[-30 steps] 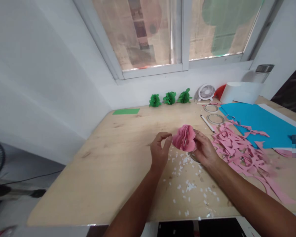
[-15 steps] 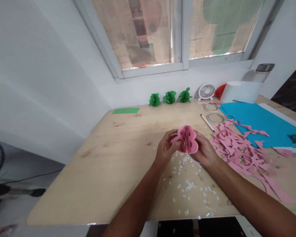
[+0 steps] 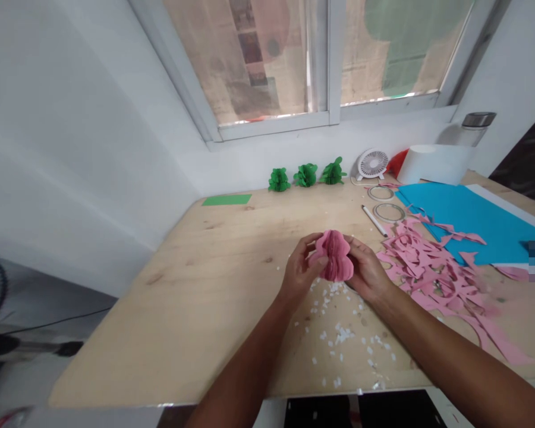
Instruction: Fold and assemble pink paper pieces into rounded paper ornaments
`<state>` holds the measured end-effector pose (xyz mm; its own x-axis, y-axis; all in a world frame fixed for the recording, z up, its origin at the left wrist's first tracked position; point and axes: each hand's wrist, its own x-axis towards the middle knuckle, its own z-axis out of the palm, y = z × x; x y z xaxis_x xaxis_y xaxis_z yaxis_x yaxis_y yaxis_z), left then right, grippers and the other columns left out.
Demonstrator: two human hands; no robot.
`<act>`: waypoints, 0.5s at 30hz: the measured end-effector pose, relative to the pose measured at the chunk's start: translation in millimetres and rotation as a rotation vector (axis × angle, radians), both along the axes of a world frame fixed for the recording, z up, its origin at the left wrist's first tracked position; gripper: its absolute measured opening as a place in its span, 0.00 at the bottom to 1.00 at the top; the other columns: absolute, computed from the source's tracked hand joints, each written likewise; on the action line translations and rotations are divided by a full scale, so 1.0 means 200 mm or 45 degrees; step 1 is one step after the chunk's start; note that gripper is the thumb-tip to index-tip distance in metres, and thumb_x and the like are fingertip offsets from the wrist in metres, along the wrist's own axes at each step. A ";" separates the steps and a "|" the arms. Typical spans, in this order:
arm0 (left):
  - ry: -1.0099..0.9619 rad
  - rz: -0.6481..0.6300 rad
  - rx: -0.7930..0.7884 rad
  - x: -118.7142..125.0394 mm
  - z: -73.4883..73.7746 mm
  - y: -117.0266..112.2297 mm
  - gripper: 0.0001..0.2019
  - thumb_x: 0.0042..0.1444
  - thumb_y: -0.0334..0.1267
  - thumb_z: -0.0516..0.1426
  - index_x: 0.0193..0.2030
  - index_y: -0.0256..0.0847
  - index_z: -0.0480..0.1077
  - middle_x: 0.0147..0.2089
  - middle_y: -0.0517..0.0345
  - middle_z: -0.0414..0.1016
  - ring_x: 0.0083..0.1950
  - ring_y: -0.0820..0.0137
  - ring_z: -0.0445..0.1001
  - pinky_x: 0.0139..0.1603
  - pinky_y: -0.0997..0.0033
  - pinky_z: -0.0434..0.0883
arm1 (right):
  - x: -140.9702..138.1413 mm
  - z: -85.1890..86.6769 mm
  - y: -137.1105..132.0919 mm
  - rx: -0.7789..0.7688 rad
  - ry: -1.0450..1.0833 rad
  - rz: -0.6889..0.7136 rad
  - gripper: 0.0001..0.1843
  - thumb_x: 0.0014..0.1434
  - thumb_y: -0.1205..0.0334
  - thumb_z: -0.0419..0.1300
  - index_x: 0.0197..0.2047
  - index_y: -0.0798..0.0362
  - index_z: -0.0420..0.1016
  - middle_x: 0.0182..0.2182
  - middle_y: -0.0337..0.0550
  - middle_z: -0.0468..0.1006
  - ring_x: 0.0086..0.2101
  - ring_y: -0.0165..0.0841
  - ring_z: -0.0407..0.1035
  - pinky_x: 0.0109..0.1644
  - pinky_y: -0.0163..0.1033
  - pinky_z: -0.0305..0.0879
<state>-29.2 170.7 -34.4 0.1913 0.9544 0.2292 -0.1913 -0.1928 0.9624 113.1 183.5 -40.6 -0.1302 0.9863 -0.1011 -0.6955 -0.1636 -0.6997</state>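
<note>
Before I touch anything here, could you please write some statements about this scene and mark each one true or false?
1. The left hand and the right hand both hold the pink paper shape. True.
2. The white pen is in the right hand. False: it lies on the table.
3. The flat green strip lies left of the three green paper figures. True.
4. The small fan is red. False: it is white.
5. Some pink scraps lie on the blue sheet. True.

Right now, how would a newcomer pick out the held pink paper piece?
Over the wooden table, find the left hand and right hand. Between them sits the pink paper piece. Unlike the pink scraps lying to its right, it is fanned into layers and held.
</note>
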 end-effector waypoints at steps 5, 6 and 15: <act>0.000 -0.049 -0.002 0.00 -0.01 0.01 0.27 0.51 0.50 0.59 0.55 0.41 0.62 0.50 0.47 0.71 0.49 0.61 0.71 0.47 0.64 0.69 | 0.00 0.00 -0.01 -0.003 -0.043 -0.017 0.13 0.43 0.61 0.69 0.35 0.54 0.78 0.30 0.42 0.81 0.28 0.32 0.72 0.34 0.36 0.68; 0.005 -0.039 -0.010 0.00 -0.01 0.01 0.28 0.50 0.50 0.59 0.55 0.41 0.61 0.50 0.48 0.71 0.48 0.62 0.72 0.47 0.64 0.69 | 0.00 0.00 -0.01 -0.003 -0.048 -0.021 0.12 0.43 0.61 0.69 0.34 0.54 0.78 0.30 0.42 0.81 0.28 0.32 0.72 0.35 0.36 0.68; 0.016 -0.003 -0.032 0.01 -0.01 0.00 0.30 0.49 0.47 0.61 0.57 0.45 0.58 0.55 0.48 0.66 0.51 0.63 0.70 0.50 0.63 0.69 | -0.01 -0.01 -0.01 -0.009 -0.075 -0.070 0.11 0.43 0.63 0.69 0.32 0.54 0.78 0.29 0.41 0.81 0.26 0.30 0.71 0.33 0.35 0.68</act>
